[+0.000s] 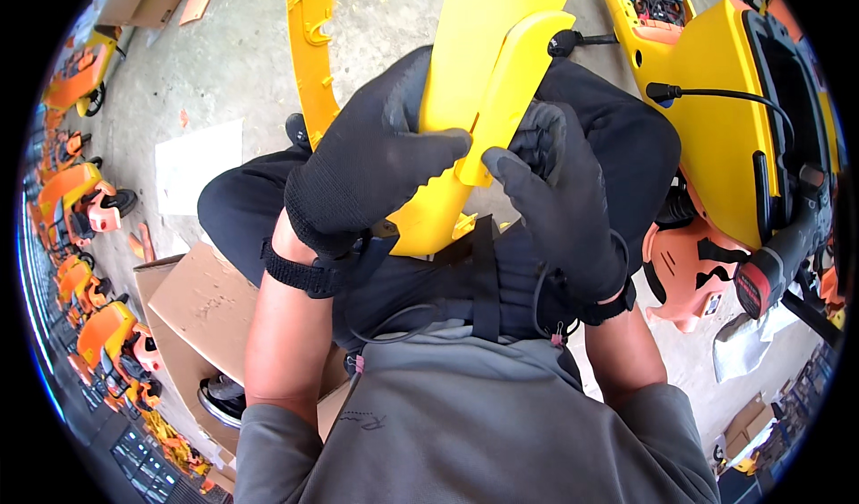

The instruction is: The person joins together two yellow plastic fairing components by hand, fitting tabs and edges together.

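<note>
In black work gloves, both my hands are raised over my lap around a pair of yellow plastic parts. My left hand [380,146] grips a wide yellow plastic panel [461,43], its thumb pressed across the front. Against that panel's right side lies a narrower yellow plastic trim piece [519,65]. My right hand [568,195] closes on the trim piece's lower end, thumb in front and curled fingers behind. The two parts overlap; whether they are joined I cannot tell. Tabs show at the panel's lower end, while the gloves hide part of its left and lower edges.
A curved yellow strip [310,56] stands beyond my left knee. Close on the right is a yellow scooter body [716,137] with a hanging cable [725,93]. An open cardboard box [210,303] sits at my left. Several orange scooters [76,191] line the far left.
</note>
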